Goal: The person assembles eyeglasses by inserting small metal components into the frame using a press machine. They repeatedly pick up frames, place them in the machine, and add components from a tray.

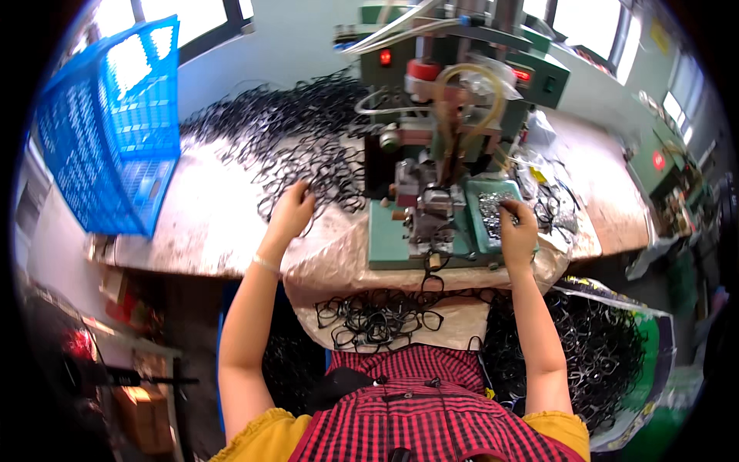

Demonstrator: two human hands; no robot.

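My left hand [292,211] is at the near edge of a loose spread of black eyeglass frames [327,165] on the bench. Its fingers are closed on one black frame, part of which shows beside the fingertips. My right hand [519,232] is over a green tray [472,219] of small shiny metal parts [493,212]. Thumb and fingers are pinched together there; whatever they hold is too small to make out. Between my hands stands a green-based bench machine [431,208]. A black eyeglass frame [433,283] hangs at its front. More frames [377,319] lie on the cloth across my lap.
A blue plastic basket [100,138] stands on its side at the left of the bench. A large heap of black frames [277,104] lies at the back. At my right is an open sack [654,362] full of black frames. Hoses [400,31] run above the machine.
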